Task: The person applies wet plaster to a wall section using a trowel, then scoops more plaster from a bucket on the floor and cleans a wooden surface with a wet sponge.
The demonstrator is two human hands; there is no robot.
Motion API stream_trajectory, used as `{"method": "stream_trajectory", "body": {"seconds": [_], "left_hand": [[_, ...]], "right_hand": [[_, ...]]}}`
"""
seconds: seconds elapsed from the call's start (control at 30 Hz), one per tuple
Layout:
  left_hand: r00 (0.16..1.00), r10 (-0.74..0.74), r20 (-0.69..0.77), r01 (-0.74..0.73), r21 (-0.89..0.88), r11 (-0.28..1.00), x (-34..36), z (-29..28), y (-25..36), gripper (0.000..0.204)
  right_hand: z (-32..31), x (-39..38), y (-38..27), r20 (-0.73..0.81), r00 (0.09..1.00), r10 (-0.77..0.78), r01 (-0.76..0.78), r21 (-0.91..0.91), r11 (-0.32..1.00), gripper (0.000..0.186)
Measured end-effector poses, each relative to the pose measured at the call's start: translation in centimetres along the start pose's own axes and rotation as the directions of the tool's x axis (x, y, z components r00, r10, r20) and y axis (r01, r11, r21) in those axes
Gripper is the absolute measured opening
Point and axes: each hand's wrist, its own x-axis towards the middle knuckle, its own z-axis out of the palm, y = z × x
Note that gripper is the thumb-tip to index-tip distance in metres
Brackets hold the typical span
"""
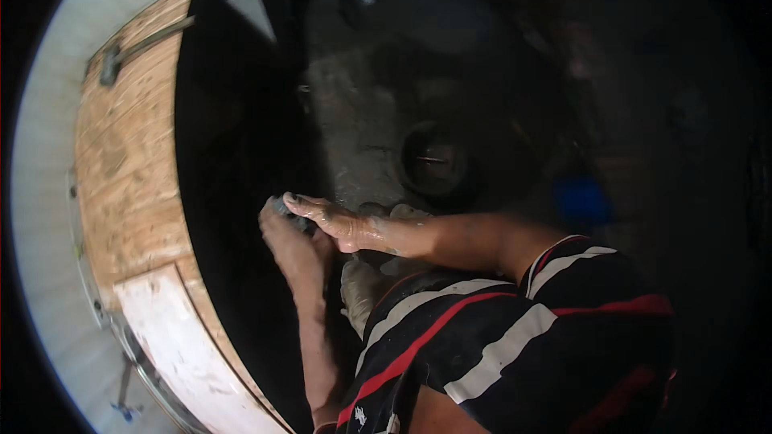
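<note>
My left hand (291, 235) and my right hand (328, 217) meet at the middle left, fingers curled against each other. Between them shows a small bluish-grey thing (282, 206), mostly hidden, whose kind I cannot make out. Grey, wet-looking smears cover my right hand and wrist. My right forearm reaches in from the right, above my striped clothing (450, 329); my left forearm rises from the lower edge. Just below my hands is a pale, dirty shoe or foot covering (362, 293).
A hammer (112, 64) lies on a wooden board surface (129, 169) at the left, with a whitish panel (189, 345) nearer me. A dark round bucket (434, 159) stands on the wet grey floor (350, 112). A blue thing (582, 199) sits in shadow at right.
</note>
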Motion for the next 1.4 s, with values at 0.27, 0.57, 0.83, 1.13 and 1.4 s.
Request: {"method": "stream_trajectory", "body": {"seconds": [0.27,0.57,0.83,1.13,1.4], "left_hand": [[0.851,-0.010,0.526,0.120,-0.176,0.977,-3.3,14.2,-5.0,0.094],[0.678,-0.662,0.318,0.650,0.161,0.743,-22.8,7.1,-33.7,0.070],[-0.032,-0.998,0.048,0.888,0.460,-0.007,-33.3,10.3,-28.5,0.059],[-0.111,-0.985,0.129,0.970,0.229,-0.079,-34.0,13.3,-25.4,0.056],[0.058,-0.993,0.098,0.997,0.044,0.062,-36.3,12.9,-19.4,0.058]], "right_hand": [[-31.7,-6.6,6.2,-0.537,0.841,0.062,0.024,0.153,0.988,0.066],[-53.6,1.4,4.5,-0.735,0.671,0.101,-0.255,-0.101,0.962,0.078],[-75.7,18.5,11.6,-0.704,0.626,-0.335,-0.607,-0.710,0.357,0.049],[-76.9,23.3,15.0,-0.566,0.748,-0.346,-0.589,-0.807,0.047,0.023],[-62.6,1.8,2.7,-0.392,0.890,0.234,-0.165,0.204,0.965,0.038]]}}
